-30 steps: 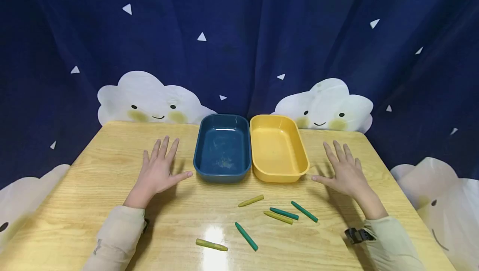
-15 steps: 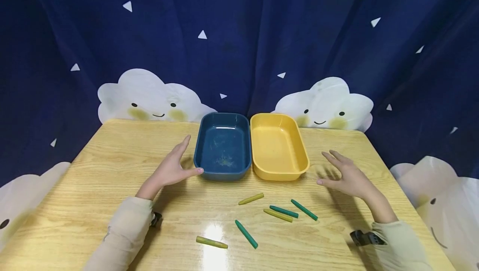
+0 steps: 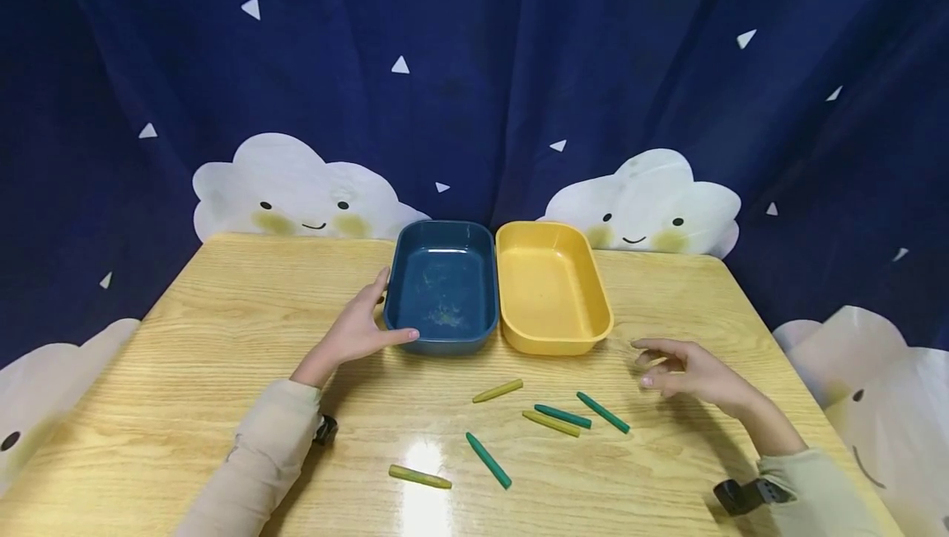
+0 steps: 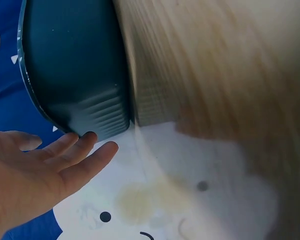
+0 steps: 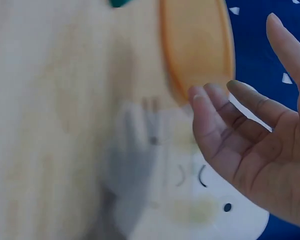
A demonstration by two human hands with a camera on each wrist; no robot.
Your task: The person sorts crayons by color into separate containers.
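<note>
My left hand (image 3: 356,327) is at the near left corner of a dark blue plastic bin (image 3: 442,294). Its thumb lies across the bin's front side, while the other fingers reach along the left wall. In the left wrist view those fingers (image 4: 85,155) are extended at the bin's edge; firm contact cannot be made out. My right hand (image 3: 693,368) hovers above the table, right of a yellow bin (image 3: 552,290), fingers loosely bent and holding nothing. Closest to it lies a green crayon (image 3: 603,413). Beside that are another green crayon (image 3: 562,416) and a yellow crayon (image 3: 551,423).
More crayons lie nearer the front: a green crayon (image 3: 488,460), a yellow crayon (image 3: 419,477) and, close to the bins, another yellow crayon (image 3: 497,391). The wooden table (image 3: 245,306) backs onto a dark blue curtain (image 3: 460,67) with clouds. Both bins stand side by side.
The left hand has moved right, from beside the blue bin to its corner. My right hand has come toward the table's front, its spread fingers now loosely bent. Bins and crayons stay in place.
</note>
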